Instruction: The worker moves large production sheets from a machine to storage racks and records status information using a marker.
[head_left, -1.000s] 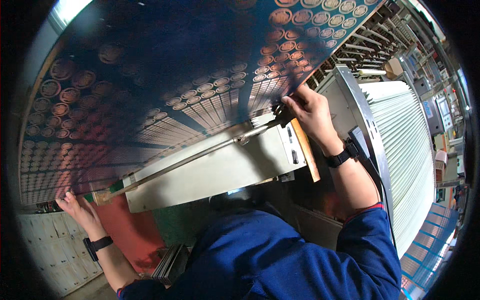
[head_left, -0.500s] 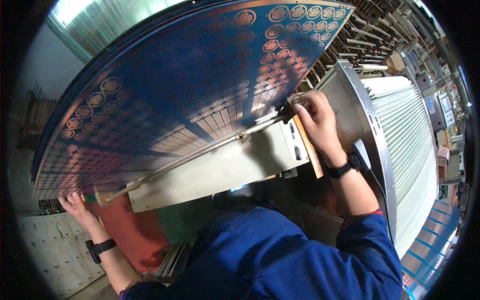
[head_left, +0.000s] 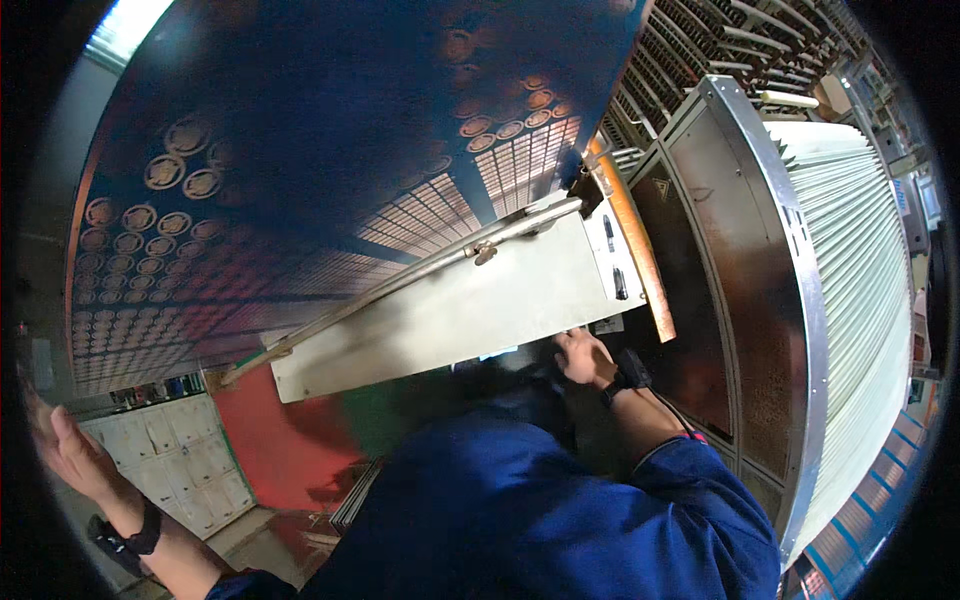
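Head view: I read this as a hands-off moment, with neither hand on the big blue panel with copper-toned rings and fine grids (head_left: 330, 150). It fills ten to twelve o'clock and stands steeply tilted, its lower edge close along a thin grey metal rod (head_left: 430, 269); what carries its weight, I can't tell.

Left hand (head_left: 75, 455): eight o'clock, out at the dark rim, fingers extended, nothing visible in it. Fingertips blurred; looks clear of the panel's lower left corner.

Right hand (head_left: 588, 358): four o'clock, fingers loosely bent and a little apart, no object visible. It's just beside the near edge of a long pale flat-topped housing (head_left: 450, 310); contact or not, I can't tell.

Around it: slim orange-brown bar (head_left: 640, 250) at two o'clock, black pen-like pieces (head_left: 619, 284) just inside it on the housing's end, upright pleated-looking white stack (head_left: 850, 320) in a metal frame at three, pale grey lockers (head_left: 190, 455) at eight.

My judgement: any fresh hold on the panel calls for both hands going back up to its lower corners; a right-hand action at the housing needs only a short forward reach.
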